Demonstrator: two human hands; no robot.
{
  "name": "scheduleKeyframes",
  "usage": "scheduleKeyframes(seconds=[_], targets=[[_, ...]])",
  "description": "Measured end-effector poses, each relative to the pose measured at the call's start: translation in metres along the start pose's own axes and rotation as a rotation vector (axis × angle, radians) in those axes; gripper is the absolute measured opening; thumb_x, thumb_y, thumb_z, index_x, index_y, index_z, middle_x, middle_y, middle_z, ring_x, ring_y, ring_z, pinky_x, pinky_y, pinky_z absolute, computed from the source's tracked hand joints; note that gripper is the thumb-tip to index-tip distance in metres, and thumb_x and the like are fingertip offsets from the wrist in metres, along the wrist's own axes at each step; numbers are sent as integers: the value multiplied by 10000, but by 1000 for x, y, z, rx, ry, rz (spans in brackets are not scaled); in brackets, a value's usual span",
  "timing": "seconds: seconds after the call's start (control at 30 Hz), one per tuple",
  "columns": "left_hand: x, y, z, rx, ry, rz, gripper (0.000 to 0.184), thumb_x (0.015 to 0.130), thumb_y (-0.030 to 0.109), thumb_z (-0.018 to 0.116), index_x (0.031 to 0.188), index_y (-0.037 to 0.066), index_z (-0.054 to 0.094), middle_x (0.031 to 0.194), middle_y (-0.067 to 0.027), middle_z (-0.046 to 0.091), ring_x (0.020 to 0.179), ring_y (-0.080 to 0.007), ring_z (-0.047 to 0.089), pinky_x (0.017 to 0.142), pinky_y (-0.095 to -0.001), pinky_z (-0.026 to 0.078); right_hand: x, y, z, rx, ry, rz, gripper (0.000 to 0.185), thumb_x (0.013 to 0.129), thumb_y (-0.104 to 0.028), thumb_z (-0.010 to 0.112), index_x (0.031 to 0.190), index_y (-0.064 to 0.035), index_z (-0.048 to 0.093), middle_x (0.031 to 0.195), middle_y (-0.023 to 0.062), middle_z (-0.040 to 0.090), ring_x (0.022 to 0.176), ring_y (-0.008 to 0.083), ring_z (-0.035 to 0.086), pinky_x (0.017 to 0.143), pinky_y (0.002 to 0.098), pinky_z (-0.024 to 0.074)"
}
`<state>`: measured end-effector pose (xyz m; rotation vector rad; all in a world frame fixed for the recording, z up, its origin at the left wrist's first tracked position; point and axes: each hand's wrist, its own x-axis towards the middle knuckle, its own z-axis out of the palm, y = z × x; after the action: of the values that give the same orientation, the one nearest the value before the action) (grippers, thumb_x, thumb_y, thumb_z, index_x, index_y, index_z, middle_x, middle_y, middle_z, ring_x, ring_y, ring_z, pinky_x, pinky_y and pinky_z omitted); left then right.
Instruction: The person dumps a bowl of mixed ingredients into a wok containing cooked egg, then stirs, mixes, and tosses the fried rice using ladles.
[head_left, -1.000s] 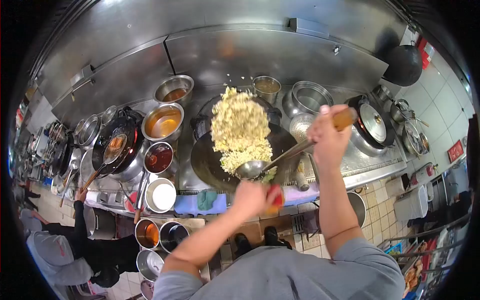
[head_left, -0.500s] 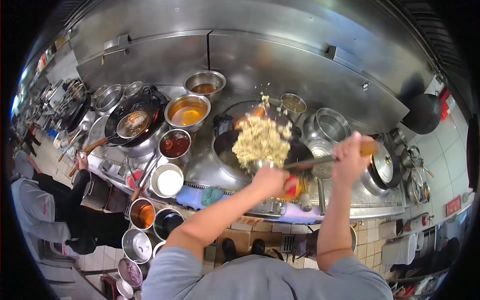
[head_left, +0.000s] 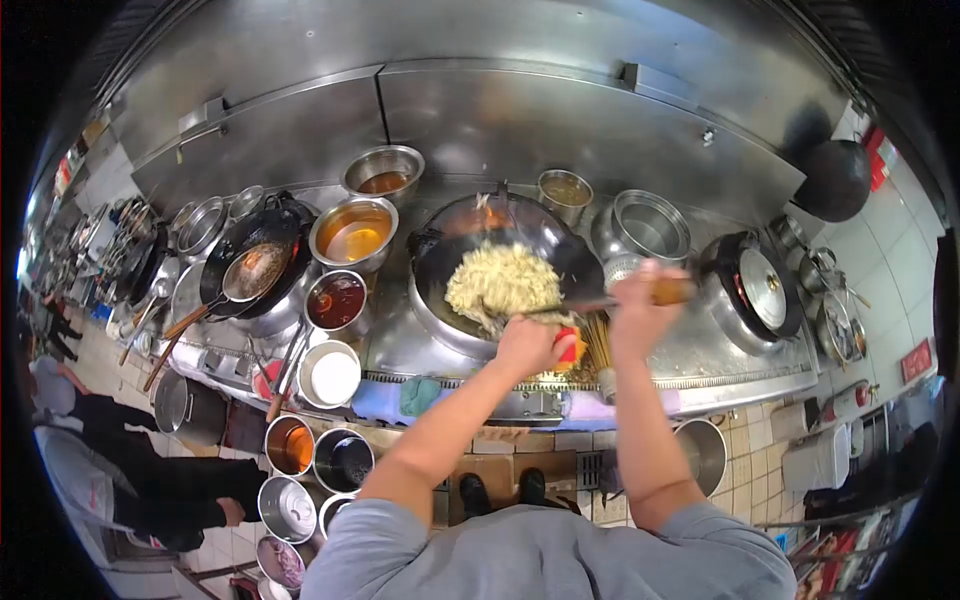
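Red sign (head_left: 914, 362) on tiled wall, far R of wok (head_left: 578, 272); any lettering too small to read. Fried rice (head_left: 503, 280) is inside wok, heaped toward near side: pale yellow, loose-grained, a bit motion-blurred, w/ a few stray bits (head_left: 484, 203) above wok's back part. Wok's dark & shiny where bare.

L hand (head_left: 535, 345) at wok's near rim, fist closed on red-and-yellow cloth (head_left: 568, 348); can't tell if fingers also reach metal. R hand (head_left: 640, 310), just R of wok, clenched round ladle (head_left: 585, 304), wooden butt end (head_left: 674, 291) poking out past fist; shaft slants L into wok, bowl end mostly hidden by L hand & rice.

L of wok, back to front: steel bowl w/ amber liquid (head_left: 355, 235), pot of dark red sauce (head_left: 336, 300), pot w/ white contents (head_left: 334, 377). Behind wok, to R: pot w/ yellowish liquid (head_left: 566, 190). R of wok: perforated strainer (head_left: 622, 267), partly behind R hand, then steel pot (head_left: 652, 228); farther R, round lid (head_left: 763, 288). Well L of wok: second wok (head_left: 222, 262) w/ skimmer (head_left: 254, 272) in it.
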<state>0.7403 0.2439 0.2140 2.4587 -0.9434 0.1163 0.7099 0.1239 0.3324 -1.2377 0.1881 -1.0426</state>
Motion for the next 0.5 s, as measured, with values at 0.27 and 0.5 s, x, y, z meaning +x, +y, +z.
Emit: scheduleKeyframes(seconds=[0.27, 0.5], targets=[[-64, -15, 43, 95, 39, 67, 333, 916, 454, 555, 788, 167, 664, 613, -64, 638, 566, -252, 621, 759, -439, 399, -64, 3, -134, 441, -596, 978, 395, 960, -259, 594, 1313, -148, 458, 1186, 117, 547, 1105, 204, 529, 899, 379, 475], [-5, -82, 48, 21, 53, 10, 294, 929, 401, 550, 900, 127, 653, 860, -86, 682, 816, -271, 640, 804, -449, 373, -19, 126, -79, 717, -409, 1695, 148, 972, -125, 494, 1061, -8, 506, 715, 6, 477, 500, 43, 435, 385, 186, 382]])
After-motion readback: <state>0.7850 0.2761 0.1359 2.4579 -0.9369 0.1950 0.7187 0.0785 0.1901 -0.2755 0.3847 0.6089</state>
